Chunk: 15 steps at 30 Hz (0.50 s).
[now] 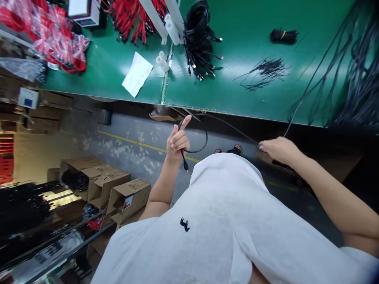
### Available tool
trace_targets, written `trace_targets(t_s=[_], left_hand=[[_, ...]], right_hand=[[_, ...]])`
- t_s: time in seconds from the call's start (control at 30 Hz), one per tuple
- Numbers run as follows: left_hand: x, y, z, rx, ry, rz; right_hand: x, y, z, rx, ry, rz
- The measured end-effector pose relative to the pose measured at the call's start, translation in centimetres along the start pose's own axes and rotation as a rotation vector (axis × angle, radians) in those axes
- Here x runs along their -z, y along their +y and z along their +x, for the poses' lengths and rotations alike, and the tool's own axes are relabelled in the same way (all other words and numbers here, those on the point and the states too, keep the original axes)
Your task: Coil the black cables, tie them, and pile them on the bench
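My left hand [178, 141] is closed on a black cable [206, 136], with its index finger pointing up. A loop of the cable hangs beside that hand, and a plug [185, 164] dangles below it. From the loop the cable runs right to my right hand [276, 149], whose fingers are pinched round it. Beyond the right hand, a cable rises to the pile of loose black cables [352, 83] at the bench's right. Both hands are in front of the bench edge, above the floor.
On the green bench [225, 94] lie coiled black cables with plugs [198, 23], black ties [268, 70], a banded black bundle [283, 36], a paper [137, 74], white rolls [162, 61] and red cables [133, 19]. Cardboard boxes [130, 197] stand at the lower left.
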<state>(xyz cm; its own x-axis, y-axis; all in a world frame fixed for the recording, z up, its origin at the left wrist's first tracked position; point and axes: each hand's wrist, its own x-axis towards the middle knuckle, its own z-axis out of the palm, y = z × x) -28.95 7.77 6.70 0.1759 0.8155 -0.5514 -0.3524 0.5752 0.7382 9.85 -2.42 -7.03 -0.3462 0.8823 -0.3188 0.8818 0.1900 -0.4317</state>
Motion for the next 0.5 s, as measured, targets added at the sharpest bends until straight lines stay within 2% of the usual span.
trace_targets(t_s=[0.07,0.17,0.27,0.37,0.43,0.5], left_hand=[[-0.1,-0.1,0.3,0.035,-0.041,-0.036],[-0.2,-0.9,0.6,0.195,-0.175,-0.09],[-1.0,-2.2,0.5,0.344,-0.379,-0.071],[-2.2,-3.4,0.0,0.419,-0.562,-0.028],[-2.6,-3.6,-0.3,0.434,-0.587,-0.008],[-2.6,-3.4,-0.5,0.408,-0.527,-0.015]], right_hand=[[0.2,-2.6,-1.9,0.049,-0.077,0.012],[1.8,-4.7,-1.8,-0.05,-0.064,0.167],[3.5,-5.6,2.0,-0.109,-0.05,0.349],[4.3,-7.1,6.7,0.012,-0.047,0.606],[4.5,-7.9,8.4,0.06,-0.016,0.82],[4.8,-7.9,8.7,0.015,0.075,0.938]])
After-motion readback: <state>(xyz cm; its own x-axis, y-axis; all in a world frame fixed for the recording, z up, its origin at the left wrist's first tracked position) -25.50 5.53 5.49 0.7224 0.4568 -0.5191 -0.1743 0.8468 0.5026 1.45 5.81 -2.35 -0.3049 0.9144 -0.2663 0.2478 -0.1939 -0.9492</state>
